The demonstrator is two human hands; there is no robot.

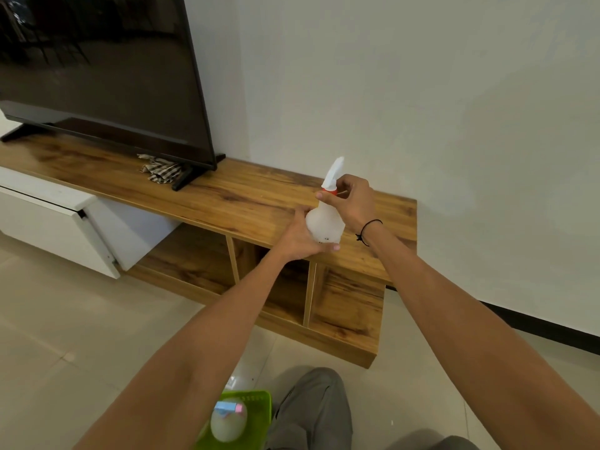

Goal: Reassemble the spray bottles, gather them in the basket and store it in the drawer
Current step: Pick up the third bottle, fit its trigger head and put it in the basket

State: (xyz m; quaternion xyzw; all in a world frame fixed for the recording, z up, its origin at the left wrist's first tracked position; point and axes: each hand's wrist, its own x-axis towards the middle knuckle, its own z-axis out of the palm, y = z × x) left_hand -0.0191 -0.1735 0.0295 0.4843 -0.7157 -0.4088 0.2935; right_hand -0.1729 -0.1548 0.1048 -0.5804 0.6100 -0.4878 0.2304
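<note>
While the left hand (300,237) grips the spray bottle (325,222) body, the right hand (352,199) pinches its red collar (330,191).

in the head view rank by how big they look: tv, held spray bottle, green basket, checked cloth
1. tv, by far the largest
2. green basket, partly hidden by an arm and cut off by the frame; it is nearest the camera
3. held spray bottle
4. checked cloth, close to the bottle in size; unsure
</note>
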